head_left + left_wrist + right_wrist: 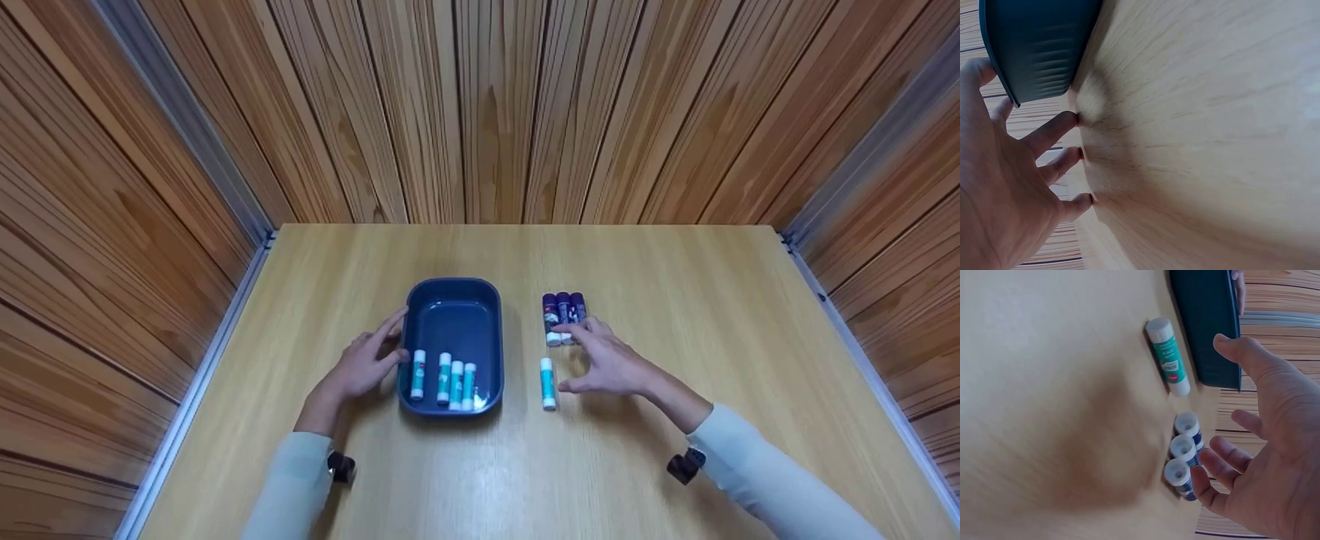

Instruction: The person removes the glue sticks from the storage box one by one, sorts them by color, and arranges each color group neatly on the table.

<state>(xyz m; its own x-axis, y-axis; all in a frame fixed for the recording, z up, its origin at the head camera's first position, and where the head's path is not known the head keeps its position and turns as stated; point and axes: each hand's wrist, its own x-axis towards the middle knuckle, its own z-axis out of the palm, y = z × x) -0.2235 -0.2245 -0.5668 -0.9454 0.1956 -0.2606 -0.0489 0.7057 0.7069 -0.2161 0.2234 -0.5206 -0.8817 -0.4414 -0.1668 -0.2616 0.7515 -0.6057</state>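
A dark blue tray stands left of the table's middle, with several green-and-white glue sticks lying in its near half. My left hand touches the tray's left rim with thumb and forefinger; in the left wrist view its other fingertips rest on the table. Right of the tray lies one green-and-white glue stick. Close beside it hovers my right hand, fingers spread and holding nothing. Three purple glue sticks with white ends lie side by side just beyond, partly covered by the right fingers.
The wooden table reaches back to a wood-plank wall. Plank walls with grey metal edging stand on both sides. Each wrist wears a small dark camera.
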